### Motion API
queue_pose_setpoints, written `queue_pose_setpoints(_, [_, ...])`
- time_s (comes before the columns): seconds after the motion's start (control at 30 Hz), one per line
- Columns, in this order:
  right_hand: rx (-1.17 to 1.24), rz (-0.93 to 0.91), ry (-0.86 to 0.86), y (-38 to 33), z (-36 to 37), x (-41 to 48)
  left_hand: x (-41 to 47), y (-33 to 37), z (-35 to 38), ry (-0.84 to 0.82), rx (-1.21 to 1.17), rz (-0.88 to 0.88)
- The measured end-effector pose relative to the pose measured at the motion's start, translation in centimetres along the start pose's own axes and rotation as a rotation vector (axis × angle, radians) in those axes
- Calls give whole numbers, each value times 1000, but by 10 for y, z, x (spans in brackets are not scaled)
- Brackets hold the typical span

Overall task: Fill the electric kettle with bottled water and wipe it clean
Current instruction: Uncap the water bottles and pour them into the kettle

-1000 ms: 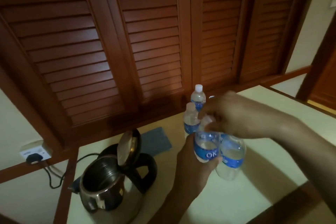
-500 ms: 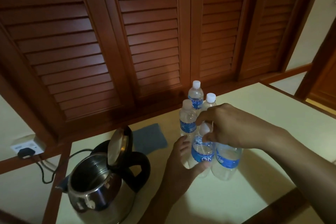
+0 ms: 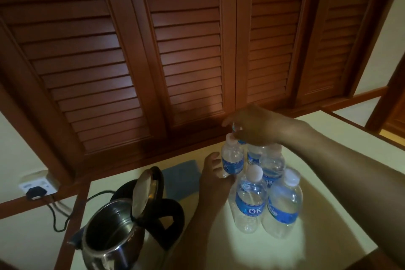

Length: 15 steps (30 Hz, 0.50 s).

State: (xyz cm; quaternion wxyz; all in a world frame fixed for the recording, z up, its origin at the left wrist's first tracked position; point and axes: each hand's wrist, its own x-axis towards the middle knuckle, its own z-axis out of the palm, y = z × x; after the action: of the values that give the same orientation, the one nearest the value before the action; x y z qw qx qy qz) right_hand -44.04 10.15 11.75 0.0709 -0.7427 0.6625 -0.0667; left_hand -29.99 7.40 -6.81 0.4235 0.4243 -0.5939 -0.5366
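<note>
A steel electric kettle with a black handle stands at the lower left of the cream counter, its lid tipped up and open. Several clear water bottles with blue labels cluster to its right. My left hand wraps the lower part of the back-left bottle. My right hand reaches over from the right, and its fingertips pinch that bottle's white cap. The front bottle and its right neighbour stand capped and untouched.
A blue cloth lies flat behind the kettle. The kettle's black cord runs left to a plug in a wall socket. Louvred wooden doors rise right behind the counter. The counter's edge runs along the right.
Both hands left the front bottle, which now stands free. They moved back to the back-left bottle. The view also shifted slightly.
</note>
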Motion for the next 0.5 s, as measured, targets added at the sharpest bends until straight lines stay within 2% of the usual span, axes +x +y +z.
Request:
queue_pose_setpoints(0.1, [-51,-53,-141,-1,11,14,16,2,4,-138,-37,-42])
queue_pose_setpoints(0.17, [-41,-66,-165,2,18,20,23,-1,6,-167,-10,-33])
queue_pose_setpoints(0.33, [-54,-87,-64,0,2,14,22,20,7,-126,47,68])
queue_pose_setpoints(0.5, [-53,-119,182,-23,-63,-12,13,87,3,-73,-19,223])
